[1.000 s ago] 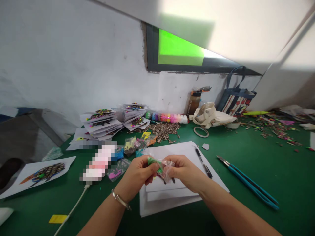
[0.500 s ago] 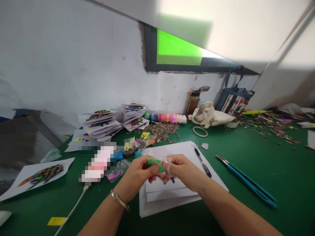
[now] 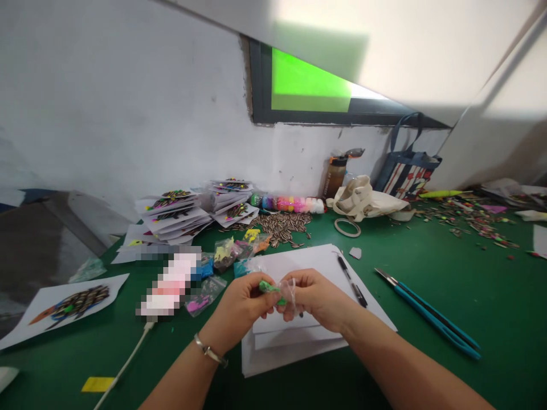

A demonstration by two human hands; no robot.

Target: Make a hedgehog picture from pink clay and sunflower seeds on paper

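Both hands meet above a stack of white paper (image 3: 294, 256). My left hand (image 3: 248, 299) is closed on a lump of bright green clay-like stuff (image 3: 268, 287). My right hand (image 3: 314, 296) pinches a small clear plastic bag (image 3: 289, 296) that wraps part of the green lump. Some fingertips are hidden behind the bag. A black pen (image 3: 351, 279) lies on the paper to the right of my right hand. Left of my left hand is a clear bag with a pink-purple lump (image 3: 205, 296).
Blue-handled tweezers (image 3: 431, 313) lie at the right. Striped sunflower seeds (image 3: 282, 228) are heaped behind the paper, near a tape roll (image 3: 347, 228). Seed-covered cards (image 3: 179, 213) are stacked at the back left. A white cable (image 3: 130, 361) crosses the left side of the green table (image 3: 427, 267).
The green lump now stands further out of the plastic bag and looks narrower. My right hand has gathered the bag toward itself; both hands stay in about the same place.
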